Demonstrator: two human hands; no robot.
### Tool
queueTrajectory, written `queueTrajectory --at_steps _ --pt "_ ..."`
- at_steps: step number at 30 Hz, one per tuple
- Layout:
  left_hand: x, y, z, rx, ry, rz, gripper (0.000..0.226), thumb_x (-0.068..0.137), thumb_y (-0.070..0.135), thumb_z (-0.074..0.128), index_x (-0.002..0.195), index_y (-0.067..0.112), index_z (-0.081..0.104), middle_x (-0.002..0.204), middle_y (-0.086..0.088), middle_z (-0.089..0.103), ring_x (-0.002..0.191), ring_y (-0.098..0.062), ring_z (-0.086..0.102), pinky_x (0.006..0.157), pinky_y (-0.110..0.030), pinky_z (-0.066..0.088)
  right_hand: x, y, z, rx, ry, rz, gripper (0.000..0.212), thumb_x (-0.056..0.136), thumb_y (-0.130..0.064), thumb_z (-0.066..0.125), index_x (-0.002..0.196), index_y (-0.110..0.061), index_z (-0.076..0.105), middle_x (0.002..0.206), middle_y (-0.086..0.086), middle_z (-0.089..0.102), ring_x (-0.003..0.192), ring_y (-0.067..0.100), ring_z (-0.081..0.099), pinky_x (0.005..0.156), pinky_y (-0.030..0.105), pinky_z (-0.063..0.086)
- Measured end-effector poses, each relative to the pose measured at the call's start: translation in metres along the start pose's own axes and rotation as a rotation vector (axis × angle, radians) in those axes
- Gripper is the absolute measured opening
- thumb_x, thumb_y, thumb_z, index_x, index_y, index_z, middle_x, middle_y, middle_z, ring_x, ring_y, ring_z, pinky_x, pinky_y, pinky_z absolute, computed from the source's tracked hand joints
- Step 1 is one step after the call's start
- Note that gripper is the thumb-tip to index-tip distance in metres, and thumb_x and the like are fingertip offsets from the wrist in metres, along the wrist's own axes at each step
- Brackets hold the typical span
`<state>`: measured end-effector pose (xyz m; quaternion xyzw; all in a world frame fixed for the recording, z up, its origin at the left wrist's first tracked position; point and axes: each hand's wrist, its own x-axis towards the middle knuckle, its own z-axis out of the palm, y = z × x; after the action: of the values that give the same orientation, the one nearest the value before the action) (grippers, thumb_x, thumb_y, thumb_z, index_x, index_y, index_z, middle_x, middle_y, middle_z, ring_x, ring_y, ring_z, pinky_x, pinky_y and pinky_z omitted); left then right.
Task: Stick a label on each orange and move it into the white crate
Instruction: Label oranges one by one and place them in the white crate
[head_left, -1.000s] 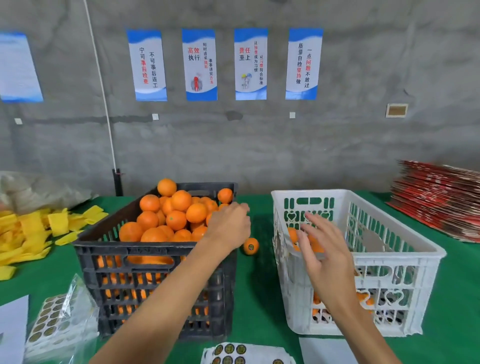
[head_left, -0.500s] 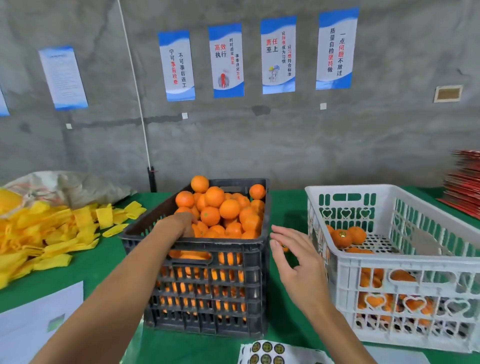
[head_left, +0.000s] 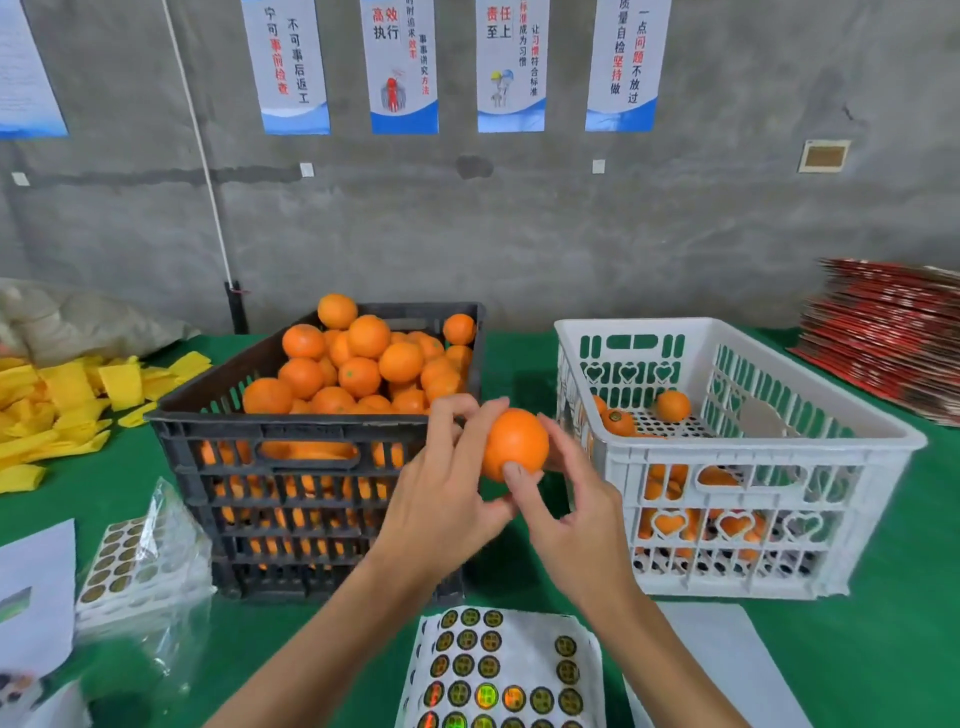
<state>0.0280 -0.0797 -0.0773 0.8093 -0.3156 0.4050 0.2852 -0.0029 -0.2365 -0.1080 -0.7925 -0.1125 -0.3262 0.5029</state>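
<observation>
Few labelled fruit in white slatted plastic crate (head_left: 737, 447); black crate (head_left: 311, 447) left of it heaped. My left hand (head_left: 441, 499) and right hand (head_left: 576, 514) fingers hold one smooth round orange (head_left: 515, 441), unlabelled as far as visible.

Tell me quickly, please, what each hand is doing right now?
Left hand: holds the orange, fingers curled round it.
Right hand: thumb presses on the same orange, other fingers loose.
</observation>
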Motion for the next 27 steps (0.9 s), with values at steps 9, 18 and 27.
queueTrajectory --at_steps 9,18,27 --pt "-0.109 -0.006 0.076 -0.057 -0.419 -0.239 0.059 0.086 0.051 0.072 0.132 0.027 0.043 0.128 0.010 0.038 0.090 -0.019 0.066 0.060 -0.020 0.046 -0.073 0.081 -0.055 -0.349 -0.481 0.064 0.048 0.104 -0.051 0.052 0.146 -0.029 0.053 0.134 -0.012 0.065 0.120 0.003 0.059 0.102 0.036 0.050" --pt "-0.135 -0.011 0.084 0.138 -0.487 -0.287 0.063 0.082 0.057 0.073 0.132 0.030 0.043 0.127 0.006 0.041 0.074 -0.015 0.068 0.048 -0.027 0.055 -0.101 0.111 -0.061 -0.404 -0.719 0.119 0.082 0.086 -0.081 0.054 0.153 -0.034 0.047 0.155 -0.029 0.036 0.140 -0.010 0.031 0.115 0.010 0.019" --pt "-0.132 -0.007 0.079 0.089 -0.490 -0.300 0.062 0.082 0.052 0.078 0.133 0.024 0.054 0.129 0.004 0.047 0.076 -0.017 0.070 0.050 -0.027 0.056 -0.109 0.108 -0.048 -0.450 -0.579 0.028 0.055 0.093 -0.062 0.061 0.130 -0.023 0.071 0.137 -0.017 0.064 0.119 0.003 0.054 0.104 0.024 0.043"
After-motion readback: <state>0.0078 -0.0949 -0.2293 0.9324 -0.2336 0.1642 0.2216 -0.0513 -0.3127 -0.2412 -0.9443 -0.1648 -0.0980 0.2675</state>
